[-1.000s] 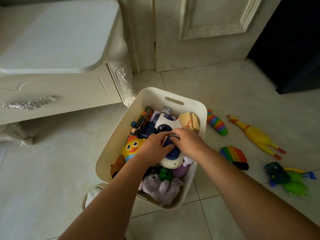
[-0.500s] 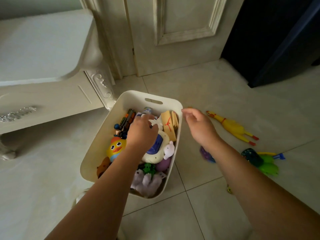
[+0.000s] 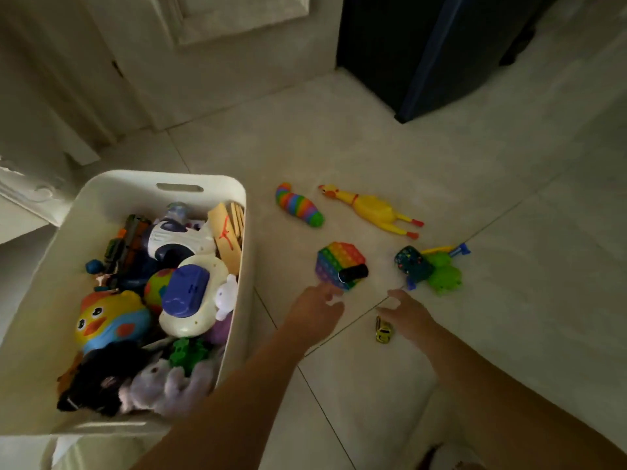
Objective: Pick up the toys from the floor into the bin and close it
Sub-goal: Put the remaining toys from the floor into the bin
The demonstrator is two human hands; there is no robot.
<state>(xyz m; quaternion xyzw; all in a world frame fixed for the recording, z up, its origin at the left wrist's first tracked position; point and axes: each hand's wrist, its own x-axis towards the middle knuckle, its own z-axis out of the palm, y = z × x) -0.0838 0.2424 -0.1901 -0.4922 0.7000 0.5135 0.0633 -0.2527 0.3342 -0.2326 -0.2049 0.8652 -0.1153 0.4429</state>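
Observation:
A cream plastic bin (image 3: 54,276) stands on the floor at the left, packed with several toys and uncovered. On the tiles to its right lie a rainbow slug toy (image 3: 298,205), a yellow rubber chicken (image 3: 371,208), a rainbow pop-it toy (image 3: 337,261) with a small black object (image 3: 353,273) on it, a green and dark blue toy (image 3: 432,268) and a small yellow car (image 3: 384,331). My left hand (image 3: 315,308) is empty, fingers apart, its fingertips just short of the pop-it. My right hand (image 3: 409,312) is empty too and hovers right by the car.
A pale carved cabinet (image 3: 30,184) stands just behind the bin at the left. A cream door (image 3: 217,59) is at the back, and a dark blue piece of furniture (image 3: 431,49) is at the back right. Bare tile floor (image 3: 543,300) lies to the right.
Both hands have left the bin and moved right, down toward the toys on the floor. The view has swung right, so the bin now sits at the left.

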